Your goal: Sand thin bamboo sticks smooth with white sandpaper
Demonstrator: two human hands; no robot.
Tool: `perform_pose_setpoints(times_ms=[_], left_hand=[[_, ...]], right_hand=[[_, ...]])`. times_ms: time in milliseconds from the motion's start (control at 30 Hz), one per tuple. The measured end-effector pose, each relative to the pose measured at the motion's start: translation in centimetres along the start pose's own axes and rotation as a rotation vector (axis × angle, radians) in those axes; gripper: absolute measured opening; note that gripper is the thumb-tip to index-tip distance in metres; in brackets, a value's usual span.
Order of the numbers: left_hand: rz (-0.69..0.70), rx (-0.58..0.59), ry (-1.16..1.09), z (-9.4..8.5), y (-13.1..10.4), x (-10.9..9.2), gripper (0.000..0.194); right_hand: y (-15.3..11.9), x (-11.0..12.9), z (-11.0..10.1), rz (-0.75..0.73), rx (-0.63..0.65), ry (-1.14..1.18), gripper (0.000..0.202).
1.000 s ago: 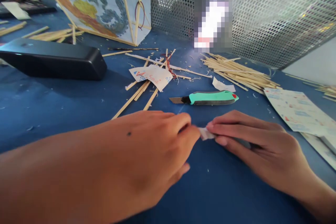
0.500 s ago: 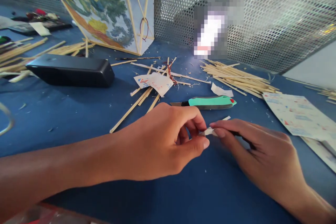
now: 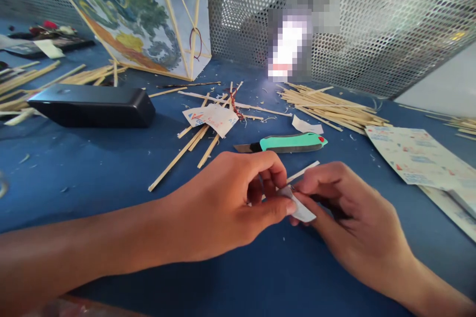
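Note:
A small white paper piece (image 3: 303, 212) is pinched between the thumb and fingers of my left hand (image 3: 238, 203). Close against its right side, my right hand (image 3: 357, 213) has its fingers curled at the paper; whatever lies between those fingertips is too small to make out. A thin pale stick (image 3: 304, 172) slants up from behind the fingertips. Just beyond my hands lies a green utility knife (image 3: 292, 142), its blade pointing left. Printed paper scraps (image 3: 219, 118) rest on thin wooden sticks (image 3: 178, 163) to the knife's left.
A black box-shaped object (image 3: 92, 106) lies at left. Behind it stands a painted panel on a wooden frame (image 3: 130, 25). More sticks (image 3: 327, 106) are piled at back right, near a printed sheet (image 3: 424, 156). A perforated metal screen (image 3: 245, 10) borders the back.
The white paper between my hands has turned and now shows a broader face, hanging down to the right. My right hand's fingers have curled more. The whole view has shifted slightly.

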State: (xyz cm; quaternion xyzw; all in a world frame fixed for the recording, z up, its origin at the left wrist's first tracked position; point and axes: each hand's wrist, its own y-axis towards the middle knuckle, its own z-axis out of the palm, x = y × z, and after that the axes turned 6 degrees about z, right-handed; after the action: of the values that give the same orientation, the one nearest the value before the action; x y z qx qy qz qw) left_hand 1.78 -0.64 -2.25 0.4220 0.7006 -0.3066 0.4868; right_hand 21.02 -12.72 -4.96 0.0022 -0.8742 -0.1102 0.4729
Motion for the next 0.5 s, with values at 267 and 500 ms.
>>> perform_pose_setpoints(times_ms=[267, 500], left_hand=[[-0.024, 0.002, -0.045, -0.19, 0.05, -0.14, 0.013], [-0.082, 0.033, -0.024, -0.48, 0.21, -0.68, 0.017]], right_hand=[[0.2, 0.76, -0.55, -0.001, 0.132, 0.051, 0.021], [0.53, 0.86, -0.36, -0.014, 0.071, -0.082, 0.005]])
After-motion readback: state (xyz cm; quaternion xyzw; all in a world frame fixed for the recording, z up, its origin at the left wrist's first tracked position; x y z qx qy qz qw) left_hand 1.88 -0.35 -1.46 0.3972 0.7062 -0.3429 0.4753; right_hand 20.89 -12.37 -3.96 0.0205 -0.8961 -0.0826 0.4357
